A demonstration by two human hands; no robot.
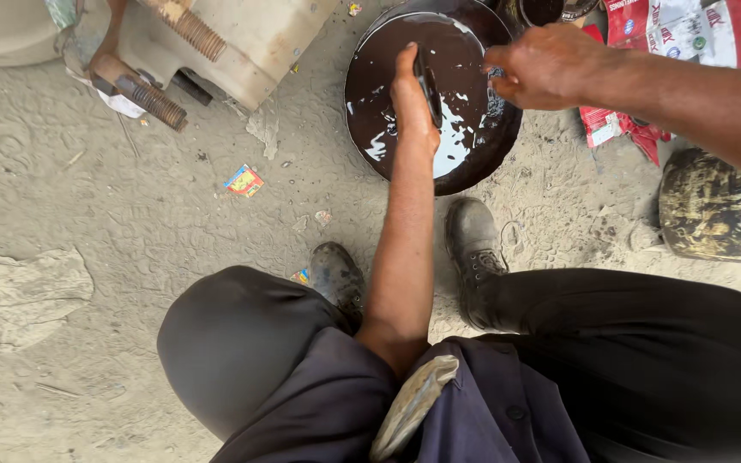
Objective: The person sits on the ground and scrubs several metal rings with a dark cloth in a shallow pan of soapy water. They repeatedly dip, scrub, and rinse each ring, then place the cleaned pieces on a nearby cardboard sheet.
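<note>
A round dark pan [370, 64] lies on the sandy ground, holding dark liquid with white streaks. My left hand [412, 103] reaches over the pan's middle and grips a thin dark flat tool [427, 86] that stands on edge in the liquid. My right hand [542, 67] comes in from the right and pinches something small at the pan's right rim; what it holds is too small to tell. Both my arms stretch forward from my squatting body.
My two dark boots [473, 253] stand just below the pan, knees in dark trousers either side. A metal machine part with threaded bolts [165, 99] sits top left. Red and white printed bags [688, 34] lie top right, a stained rounded object [713, 210] at the right edge.
</note>
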